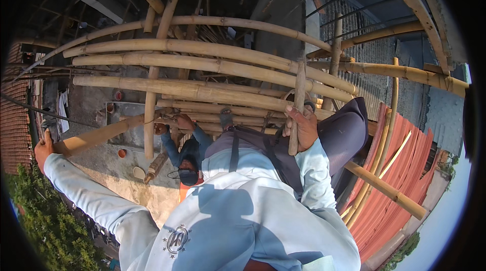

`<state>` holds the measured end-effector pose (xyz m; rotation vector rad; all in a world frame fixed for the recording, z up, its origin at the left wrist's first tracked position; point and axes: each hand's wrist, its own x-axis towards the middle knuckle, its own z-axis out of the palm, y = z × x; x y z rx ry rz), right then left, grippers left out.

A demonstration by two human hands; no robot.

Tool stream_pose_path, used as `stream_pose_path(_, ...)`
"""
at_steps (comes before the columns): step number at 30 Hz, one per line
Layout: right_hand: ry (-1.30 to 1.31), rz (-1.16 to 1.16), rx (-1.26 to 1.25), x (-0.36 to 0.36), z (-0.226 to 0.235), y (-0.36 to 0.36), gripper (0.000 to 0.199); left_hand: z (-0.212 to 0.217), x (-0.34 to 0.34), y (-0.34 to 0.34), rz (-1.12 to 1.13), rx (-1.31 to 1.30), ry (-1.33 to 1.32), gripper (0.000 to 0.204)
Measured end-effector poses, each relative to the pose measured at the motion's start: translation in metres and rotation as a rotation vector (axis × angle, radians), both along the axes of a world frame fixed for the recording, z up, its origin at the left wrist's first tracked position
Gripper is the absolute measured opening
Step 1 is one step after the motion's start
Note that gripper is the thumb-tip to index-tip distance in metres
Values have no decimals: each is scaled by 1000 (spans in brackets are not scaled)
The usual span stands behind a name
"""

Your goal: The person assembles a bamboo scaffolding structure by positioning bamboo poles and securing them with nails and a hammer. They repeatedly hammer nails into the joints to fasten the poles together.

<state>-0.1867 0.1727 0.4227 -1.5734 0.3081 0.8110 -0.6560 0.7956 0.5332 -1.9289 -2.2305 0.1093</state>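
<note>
- Your left hand [44, 150] is at the near end of a thick bamboo pole [104, 133]; palm meets the end, thumb points up. Finger wrap is hidden, so can't tell how tightly it grips.
- From that hand, the thick bamboo pole slants right and slightly up to an upright bamboo post [151, 104].
- Your right hand [304, 127] is closed around a short wooden stick [299, 86], fingers wrapped, no gap seen.
- The short wooden stick stands nearly upright, most of it above your right fist, a shorter part poking out below.
- Just above and left of the right fist: a row of long horizontal bamboo poles [212, 66], roughly parallel; the short wooden stick passes in front of them.
- Your two hands are well apart, arms spread.
- Between your hands, lower down: a co-worker in a dark cap [188, 177] and blue sleeves, both hands [186, 121] raised near the far end of the thick bamboo pole. Can't tell exactly what they hold.
- Just right of your right hand: your bent knee in dark trousers [339, 124].
- Left of the right hand, among lower poles: a foot [226, 117].
- Right of your left hand, below the thick bamboo pole: an orange bucket [122, 153] on grey ground.
- Left of your left hand: a tiled roof [16, 129]; below it, green trees [45, 220].
- Far right of the right hand and lower: a red corrugated roof [405, 170], with a loose bamboo length [387, 190] slanting in front.
</note>
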Motion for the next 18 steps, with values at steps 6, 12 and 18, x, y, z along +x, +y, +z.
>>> stream_pose_path(6,32,190,71,-31,12,15,41,1,7,-5,7,-21,-84,74)
stream_pose_path(12,-18,345,-23,-12,6,30,45,7,21,-26,-40,-20,-86,69)
stream_pose_path(18,-111,407,2,-4,21,48,45,7,36,-47,18,142,-134,65)
